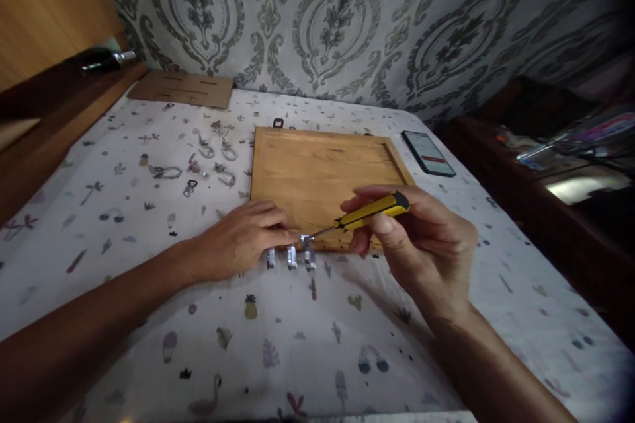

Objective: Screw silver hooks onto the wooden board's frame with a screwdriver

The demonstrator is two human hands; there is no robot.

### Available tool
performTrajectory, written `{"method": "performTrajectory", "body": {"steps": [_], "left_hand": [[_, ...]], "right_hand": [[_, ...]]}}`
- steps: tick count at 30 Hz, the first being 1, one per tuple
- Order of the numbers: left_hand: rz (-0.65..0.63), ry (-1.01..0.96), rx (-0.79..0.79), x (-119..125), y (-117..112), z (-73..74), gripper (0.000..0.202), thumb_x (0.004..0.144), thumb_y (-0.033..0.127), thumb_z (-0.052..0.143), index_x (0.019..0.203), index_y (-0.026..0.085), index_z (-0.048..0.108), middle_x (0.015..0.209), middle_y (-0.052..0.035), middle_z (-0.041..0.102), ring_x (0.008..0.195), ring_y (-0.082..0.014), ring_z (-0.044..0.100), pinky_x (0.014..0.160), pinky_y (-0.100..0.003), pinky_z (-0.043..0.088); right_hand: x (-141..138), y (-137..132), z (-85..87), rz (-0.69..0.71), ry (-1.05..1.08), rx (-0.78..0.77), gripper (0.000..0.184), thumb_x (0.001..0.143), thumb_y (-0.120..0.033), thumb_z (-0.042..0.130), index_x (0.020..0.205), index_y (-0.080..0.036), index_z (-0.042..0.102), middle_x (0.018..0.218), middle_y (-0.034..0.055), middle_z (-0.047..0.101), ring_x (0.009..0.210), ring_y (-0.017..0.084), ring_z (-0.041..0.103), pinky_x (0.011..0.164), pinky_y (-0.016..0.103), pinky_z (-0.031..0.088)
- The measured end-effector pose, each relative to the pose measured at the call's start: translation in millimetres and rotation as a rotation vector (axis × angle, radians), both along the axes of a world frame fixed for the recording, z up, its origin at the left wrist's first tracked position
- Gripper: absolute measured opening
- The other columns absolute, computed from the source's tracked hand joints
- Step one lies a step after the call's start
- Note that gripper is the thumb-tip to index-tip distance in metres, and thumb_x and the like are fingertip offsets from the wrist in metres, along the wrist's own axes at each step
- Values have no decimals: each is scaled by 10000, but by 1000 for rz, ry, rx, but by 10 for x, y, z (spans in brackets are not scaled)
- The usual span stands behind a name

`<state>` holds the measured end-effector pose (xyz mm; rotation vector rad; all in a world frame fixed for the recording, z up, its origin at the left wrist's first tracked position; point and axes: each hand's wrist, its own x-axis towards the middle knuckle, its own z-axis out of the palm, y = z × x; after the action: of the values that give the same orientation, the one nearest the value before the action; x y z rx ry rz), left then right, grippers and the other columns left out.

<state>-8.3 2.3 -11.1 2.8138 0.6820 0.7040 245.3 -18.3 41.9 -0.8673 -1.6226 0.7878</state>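
Observation:
A wooden board (317, 172) with a raised frame lies on a patterned cloth. Along its near edge sit three small metal hooks (290, 256). My left hand (243, 238) rests on the near left corner of the board, fingers pressed together on the metal fitting by the hooks. My right hand (421, 244) is closed round a yellow-handled screwdriver (370, 211), whose thin tip points left and meets the fitting at the rightmost hook (309, 255).
Several loose metal rings and hooks (198, 165) lie on the cloth left of the board. A phone (427, 153) lies to the board's right. A brown card panel (183, 88) rests by the wall. Dark furniture stands on both sides.

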Motion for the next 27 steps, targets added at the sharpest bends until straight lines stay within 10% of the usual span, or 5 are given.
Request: {"method": "performTrajectory", "body": {"steps": [6,13,27], "left_hand": [[-7,-14,8,8,-3,11,395,1033,8,438,1248,188,715,948,-63,666,883,-201,596,778,-308,469],[-12,-24,27,12,2,12,415,1006,-8,444,1266,190,701,968,-61,679,894,-209,600,774,-316,478],[0,-21,-23,-4,-3,-9,365,1056,36,444,1200,208,732,1009,-71,689,924,-199,621,818,-322,503]], "right_hand": [[-55,-11,-21,6,68,33,228,880,-392,846,820,-231,696,841,10,817,382,86,585,347,216,520],[-24,-18,14,66,-9,3,188,944,-411,774,1015,-237,764,897,35,808,486,117,671,425,246,583],[-54,-68,-101,-233,103,196,154,918,-362,813,949,-252,711,857,22,766,460,108,628,356,228,523]]}}
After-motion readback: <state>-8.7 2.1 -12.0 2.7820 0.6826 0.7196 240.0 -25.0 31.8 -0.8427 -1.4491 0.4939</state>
